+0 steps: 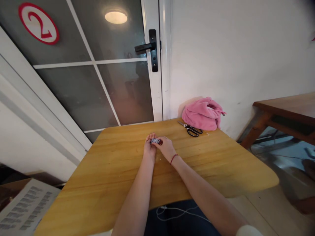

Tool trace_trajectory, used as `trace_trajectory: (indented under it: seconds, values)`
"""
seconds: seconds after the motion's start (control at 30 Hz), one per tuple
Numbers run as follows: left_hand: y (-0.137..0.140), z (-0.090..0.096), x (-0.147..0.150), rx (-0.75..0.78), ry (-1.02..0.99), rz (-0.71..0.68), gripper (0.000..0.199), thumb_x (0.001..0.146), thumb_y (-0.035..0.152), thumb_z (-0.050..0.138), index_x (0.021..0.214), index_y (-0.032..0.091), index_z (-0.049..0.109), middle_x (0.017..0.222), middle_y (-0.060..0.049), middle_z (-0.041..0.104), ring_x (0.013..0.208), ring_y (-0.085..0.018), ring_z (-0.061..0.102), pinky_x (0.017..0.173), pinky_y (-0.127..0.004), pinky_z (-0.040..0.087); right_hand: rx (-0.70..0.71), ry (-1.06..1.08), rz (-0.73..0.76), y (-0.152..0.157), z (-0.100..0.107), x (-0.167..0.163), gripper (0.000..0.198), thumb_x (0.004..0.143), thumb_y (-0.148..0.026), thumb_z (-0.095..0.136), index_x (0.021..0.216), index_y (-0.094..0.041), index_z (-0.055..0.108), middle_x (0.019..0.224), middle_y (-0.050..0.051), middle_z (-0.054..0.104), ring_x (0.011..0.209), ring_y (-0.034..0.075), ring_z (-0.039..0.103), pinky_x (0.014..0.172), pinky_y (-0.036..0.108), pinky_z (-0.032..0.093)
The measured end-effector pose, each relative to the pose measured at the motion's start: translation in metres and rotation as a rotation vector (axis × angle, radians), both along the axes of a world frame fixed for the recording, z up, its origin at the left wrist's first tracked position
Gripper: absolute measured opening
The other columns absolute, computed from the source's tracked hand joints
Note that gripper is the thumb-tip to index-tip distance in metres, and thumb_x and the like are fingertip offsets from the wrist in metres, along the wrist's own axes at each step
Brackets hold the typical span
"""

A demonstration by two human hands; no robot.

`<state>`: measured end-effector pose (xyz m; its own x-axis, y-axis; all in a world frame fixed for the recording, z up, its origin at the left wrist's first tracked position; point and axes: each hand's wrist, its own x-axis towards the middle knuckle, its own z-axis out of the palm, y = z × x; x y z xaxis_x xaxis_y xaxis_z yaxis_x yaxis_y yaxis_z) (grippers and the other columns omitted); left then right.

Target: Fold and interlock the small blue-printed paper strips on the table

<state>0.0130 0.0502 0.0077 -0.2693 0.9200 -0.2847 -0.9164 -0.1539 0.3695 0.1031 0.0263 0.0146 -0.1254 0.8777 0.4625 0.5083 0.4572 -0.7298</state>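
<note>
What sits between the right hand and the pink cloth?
Black-handled scissors lie on the tabletop between the right hand and the pink cloth, as the head view shows.

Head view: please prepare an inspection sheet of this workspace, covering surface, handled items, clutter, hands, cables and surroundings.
Surface: wooden table, with a few small specks.
Handled items: small object, dark with pale stripes; identity unclear.
Clutter: black-handled scissors beside pink cloth.
Hands: right hand grips the small object; left hand is at its other end, grip unclear.
Cables: white cable beyond the table's near edge, over dark fabric.
Surroundings: glazed door marked 2, white wall, second table at right.
</note>
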Motion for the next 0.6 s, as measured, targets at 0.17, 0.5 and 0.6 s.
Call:
trace_trajectory:
  seconds: [0.17,0.5,0.6]
  values:
    - [-0.002,0.0,-0.007,-0.024,-0.016,0.011,0.024,0.083,0.001,0.033,0.074,0.016,0.05,0.073,-0.002,0.057,0.068,-0.008,0.06,0.074,-0.023,0.049,0.054,0.08,-0.022,-0.001,0.0,0.0,0.019,0.07,-0.03,0.067,0.084,-0.016,0.065,0.081,0.005,0.065,0.077,0.015,0.058,0.071,0.027,0.046]
    - [-0.015,0.005,0.022,0.051,0.02,-0.202,0.016,0.078,0.004,0.043,0.084,0.013,0.054,0.09,-0.01,0.065,0.08,-0.014,0.064,0.078,-0.027,0.049,-0.008,0.005,-0.052,0.009,-0.007,0.002,0.016,0.068,-0.019,0.066,0.084,-0.017,0.065,0.09,0.006,0.065,0.086,0.016,0.058,0.081,0.03,0.045]
    - [-0.013,0.003,0.021,0.005,0.022,-0.161,0.025,0.076,-0.003,0.04,0.09,0.015,0.05,0.101,-0.01,0.064,0.087,-0.013,0.064,0.079,-0.027,0.049,-0.03,-0.012,-0.034,0.009,-0.007,0.002,0.016,0.068,-0.017,0.066,0.084,-0.018,0.066,0.089,0.006,0.064,0.084,0.016,0.058,0.08,0.03,0.045]
